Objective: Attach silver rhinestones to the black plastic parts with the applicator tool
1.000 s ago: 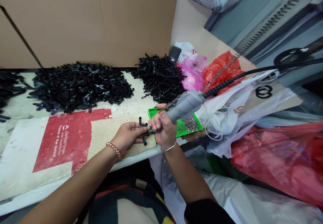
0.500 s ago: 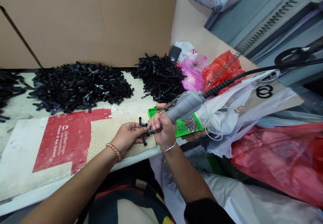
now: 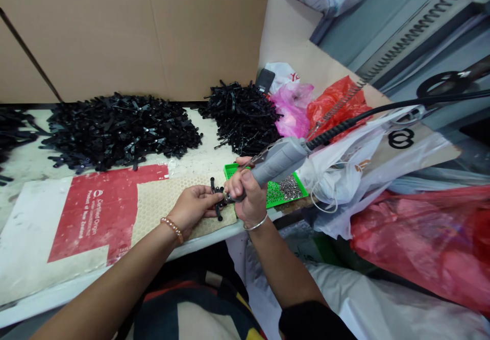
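Observation:
My right hand [image 3: 248,192] is wrapped round a grey electric screwdriver [image 3: 281,159], its black cable running off to the upper right. The tool's tip points down and left, against or close to a small black plastic part [image 3: 219,204]. My left hand [image 3: 197,204] pinches that part between thumb and fingers, over a beige honeycomb-patterned mat [image 3: 158,202]. Fingers hide the middle of the part and the exact contact with the bit. Just behind my right hand lies a green tray [image 3: 273,197] of small metal screws [image 3: 290,188].
A wide heap of black plastic parts [image 3: 122,130] and a second black pile [image 3: 245,118] lie along a cardboard wall [image 3: 133,33]. Pink [image 3: 293,107] and red plastic bags [image 3: 337,105] sit back right. A coiled spring [image 3: 406,39] slants down to the tool.
Both hands, the screwdriver and the black part hold practically the same position. The view has shifted only very slightly.

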`<act>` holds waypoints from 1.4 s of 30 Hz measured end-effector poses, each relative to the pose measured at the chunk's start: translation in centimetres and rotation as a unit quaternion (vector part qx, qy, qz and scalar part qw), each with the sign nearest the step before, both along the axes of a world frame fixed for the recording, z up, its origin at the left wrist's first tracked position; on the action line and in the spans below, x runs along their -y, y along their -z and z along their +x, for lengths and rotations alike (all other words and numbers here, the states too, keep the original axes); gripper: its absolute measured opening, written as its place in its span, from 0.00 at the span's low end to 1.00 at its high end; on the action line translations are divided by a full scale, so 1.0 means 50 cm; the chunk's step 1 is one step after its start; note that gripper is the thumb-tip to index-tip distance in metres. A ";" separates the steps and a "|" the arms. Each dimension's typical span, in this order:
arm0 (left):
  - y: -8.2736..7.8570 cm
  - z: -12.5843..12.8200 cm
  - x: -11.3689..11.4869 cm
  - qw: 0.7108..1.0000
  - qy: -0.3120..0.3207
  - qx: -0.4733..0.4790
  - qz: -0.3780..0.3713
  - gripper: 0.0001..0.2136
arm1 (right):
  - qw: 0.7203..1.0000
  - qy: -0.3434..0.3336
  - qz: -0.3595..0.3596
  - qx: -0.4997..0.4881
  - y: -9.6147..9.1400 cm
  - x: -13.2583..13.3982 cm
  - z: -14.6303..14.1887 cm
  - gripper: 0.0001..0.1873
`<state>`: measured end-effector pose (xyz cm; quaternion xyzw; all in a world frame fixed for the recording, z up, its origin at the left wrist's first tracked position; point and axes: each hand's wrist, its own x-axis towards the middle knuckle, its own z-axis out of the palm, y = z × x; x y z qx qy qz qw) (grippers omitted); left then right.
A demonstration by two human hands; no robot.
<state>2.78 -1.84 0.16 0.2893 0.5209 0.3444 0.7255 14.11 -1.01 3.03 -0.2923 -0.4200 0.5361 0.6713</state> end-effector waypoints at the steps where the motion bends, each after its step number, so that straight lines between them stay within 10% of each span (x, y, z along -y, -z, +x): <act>1: 0.000 0.000 0.000 1.000 0.000 -0.001 -0.001 0.15 | 1.000 0.002 -0.005 0.005 0.000 0.000 -0.001 0.15; 24: 0.005 -0.006 -0.008 1.000 0.010 0.026 -0.006 0.16 | 0.988 -0.143 0.035 0.053 0.038 0.001 0.008 0.15; 34: 0.001 -0.005 -0.004 1.000 0.000 0.013 -0.019 0.09 | 0.991 0.122 0.041 0.026 -0.027 -0.066 0.079 0.17; 42: 0.002 -0.015 -0.004 0.999 0.013 0.041 -0.020 0.10 | 0.994 0.088 -0.032 0.050 0.036 -0.102 0.076 0.19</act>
